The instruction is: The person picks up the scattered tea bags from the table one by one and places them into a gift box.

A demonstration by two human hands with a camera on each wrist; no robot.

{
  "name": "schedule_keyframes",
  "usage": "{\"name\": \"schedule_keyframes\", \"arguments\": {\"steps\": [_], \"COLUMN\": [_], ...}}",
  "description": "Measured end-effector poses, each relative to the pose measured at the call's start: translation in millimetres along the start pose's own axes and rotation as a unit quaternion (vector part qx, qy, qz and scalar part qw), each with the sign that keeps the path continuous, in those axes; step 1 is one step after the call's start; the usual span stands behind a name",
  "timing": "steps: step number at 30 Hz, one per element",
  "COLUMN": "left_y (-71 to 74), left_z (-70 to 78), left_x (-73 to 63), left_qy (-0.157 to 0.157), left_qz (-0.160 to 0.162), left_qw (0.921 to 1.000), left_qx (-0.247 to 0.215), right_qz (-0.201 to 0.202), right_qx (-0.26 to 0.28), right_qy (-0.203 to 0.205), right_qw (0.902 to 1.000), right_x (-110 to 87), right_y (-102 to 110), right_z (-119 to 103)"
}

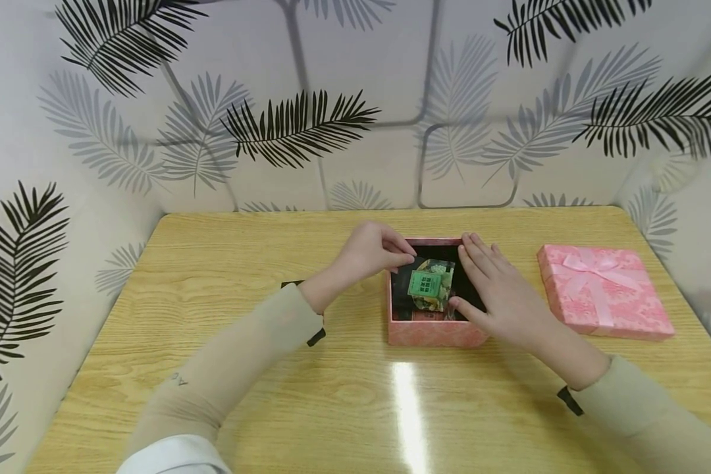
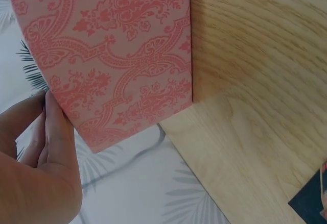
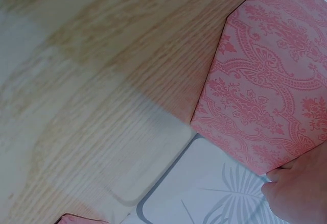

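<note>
A pink patterned gift box [image 1: 435, 334] stands without its lid, dark inside. In it lies a black packet with a green label [image 1: 425, 284] and a food picture, tilted; below it shows something reddish. My left hand [image 1: 370, 249] reaches over the box's left rim, thumb and fingertips pinching the packet's black upper corner. In the left wrist view those fingertips are at the box edge, partly hidden behind it. My right hand [image 1: 500, 296] rests on the right rim with fingers stretched along it, the thumb over the inside near the packet.
A pink lid with a ribbon bow [image 1: 607, 289] lies on the wooden table [image 1: 343, 408], right of the box. A dark flat item [image 2: 310, 196] lies left of the box, mostly hidden under my left forearm in the head view. A leaf-patterned curtain [image 1: 379, 164] hangs behind.
</note>
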State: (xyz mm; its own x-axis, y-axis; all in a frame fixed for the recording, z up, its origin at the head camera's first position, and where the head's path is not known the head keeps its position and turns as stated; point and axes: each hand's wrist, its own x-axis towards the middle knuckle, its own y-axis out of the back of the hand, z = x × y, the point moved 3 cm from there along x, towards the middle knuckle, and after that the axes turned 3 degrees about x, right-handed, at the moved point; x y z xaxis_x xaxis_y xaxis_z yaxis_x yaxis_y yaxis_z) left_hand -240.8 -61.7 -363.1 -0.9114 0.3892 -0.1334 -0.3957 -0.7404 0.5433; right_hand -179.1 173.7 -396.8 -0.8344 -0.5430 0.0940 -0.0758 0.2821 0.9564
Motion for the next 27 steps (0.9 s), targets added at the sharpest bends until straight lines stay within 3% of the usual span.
{"name": "schedule_keyframes", "arguments": {"steps": [7, 15, 27], "left_y": [-6.1, -14.7, -21.2], "left_z": [3.8, 11.6, 18.5], "left_x": [0.5, 2.0, 0.7], "left_qy": [-0.046, -0.088, -0.106], "left_qz": [0.0, 0.0, 0.001], "left_qw": [0.996, 0.9817, 0.9646], "left_qx": [0.077, 0.169, 0.242], "right_qz": [-0.003, 0.002, 0.007], "right_qx": [0.003, 0.005, 0.006], "right_qy": [-0.002, 0.003, 0.006], "right_qw": [1.0, 1.0, 0.9999], "right_x": [-0.1, -0.9, -1.1], "right_y": [0, 0, -1], "right_z": [0, 1, 2]}}
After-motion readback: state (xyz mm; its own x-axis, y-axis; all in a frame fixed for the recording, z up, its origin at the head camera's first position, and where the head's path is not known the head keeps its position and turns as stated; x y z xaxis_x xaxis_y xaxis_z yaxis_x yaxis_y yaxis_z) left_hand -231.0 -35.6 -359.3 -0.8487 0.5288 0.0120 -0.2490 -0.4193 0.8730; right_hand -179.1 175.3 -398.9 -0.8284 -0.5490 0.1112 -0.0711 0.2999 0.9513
